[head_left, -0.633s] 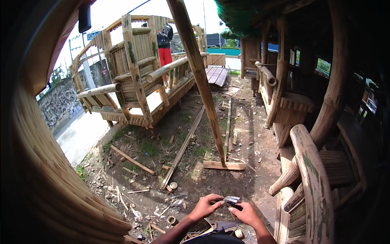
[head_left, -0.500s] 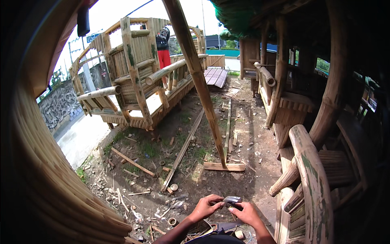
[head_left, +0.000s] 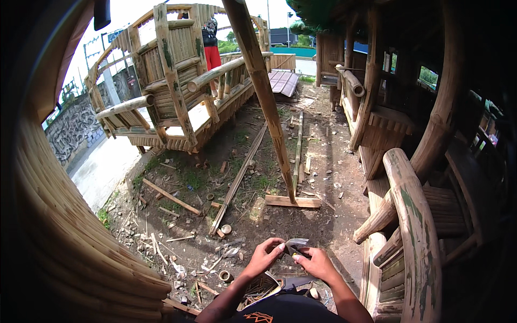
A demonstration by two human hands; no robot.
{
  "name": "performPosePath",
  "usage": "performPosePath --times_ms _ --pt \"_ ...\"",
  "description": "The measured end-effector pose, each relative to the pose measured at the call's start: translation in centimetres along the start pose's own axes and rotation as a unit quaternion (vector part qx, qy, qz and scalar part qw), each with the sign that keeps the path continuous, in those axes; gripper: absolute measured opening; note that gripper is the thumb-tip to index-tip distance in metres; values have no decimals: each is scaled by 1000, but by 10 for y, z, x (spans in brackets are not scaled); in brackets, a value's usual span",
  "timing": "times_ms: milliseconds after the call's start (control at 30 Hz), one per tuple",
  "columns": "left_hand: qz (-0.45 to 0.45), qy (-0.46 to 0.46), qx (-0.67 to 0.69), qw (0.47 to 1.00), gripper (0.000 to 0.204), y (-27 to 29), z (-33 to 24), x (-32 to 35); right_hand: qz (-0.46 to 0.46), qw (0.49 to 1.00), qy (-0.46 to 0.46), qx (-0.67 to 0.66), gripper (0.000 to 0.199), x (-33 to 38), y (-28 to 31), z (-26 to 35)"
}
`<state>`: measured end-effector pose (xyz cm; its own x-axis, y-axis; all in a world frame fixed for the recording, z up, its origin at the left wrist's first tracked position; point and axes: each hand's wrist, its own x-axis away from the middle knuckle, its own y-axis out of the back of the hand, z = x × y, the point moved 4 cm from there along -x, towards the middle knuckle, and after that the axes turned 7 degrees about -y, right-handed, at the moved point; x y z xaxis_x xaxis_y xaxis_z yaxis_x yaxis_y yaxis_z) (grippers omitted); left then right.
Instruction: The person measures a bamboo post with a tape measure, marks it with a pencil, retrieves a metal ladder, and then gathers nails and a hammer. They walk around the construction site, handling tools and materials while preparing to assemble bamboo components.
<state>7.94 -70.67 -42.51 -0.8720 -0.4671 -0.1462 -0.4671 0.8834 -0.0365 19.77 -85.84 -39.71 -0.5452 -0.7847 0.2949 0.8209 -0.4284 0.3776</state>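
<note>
Close in front of my body, both hands hold a tool that looks like a claw hammer [head_left: 298,241], with a bright curved metal end and a dark part with a little yellow. My left hand [head_left: 265,257] pinches its left side between thumb and fingers. My right hand [head_left: 318,264] is closed on the right side, thumb across the dark part. My fingers cover much of the tool. Below my wrists is a pouch or bag [head_left: 273,281] at my waist, partly hidden by my arms.
A slanting bamboo pole [head_left: 264,97] rises from a wooden board [head_left: 293,201] ahead. Bamboo scraps [head_left: 239,180] and rubble litter the ground. A bamboo hut frame [head_left: 172,81] stands at left with a person in red shorts [head_left: 212,56]. A bamboo railing [head_left: 412,226] flanks me at right.
The view has tipped slightly downward, so the surroundings sit higher. Both hands have moved up in the picture with the tool, and its bright end has turned a little.
</note>
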Motion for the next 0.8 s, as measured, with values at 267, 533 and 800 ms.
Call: performPosePath --times_ms 267,533,800 --pt "1 41 3 999 37 20 15 16 35 999 6 -9 36 -1 -18 -1" --pt "-74 39 10 996 27 67 24 38 45 998 35 12 39 -1 -35 -13" --pt "-147 78 -22 986 25 74 15 62 74 997 -11 18 40 4 -49 -11"
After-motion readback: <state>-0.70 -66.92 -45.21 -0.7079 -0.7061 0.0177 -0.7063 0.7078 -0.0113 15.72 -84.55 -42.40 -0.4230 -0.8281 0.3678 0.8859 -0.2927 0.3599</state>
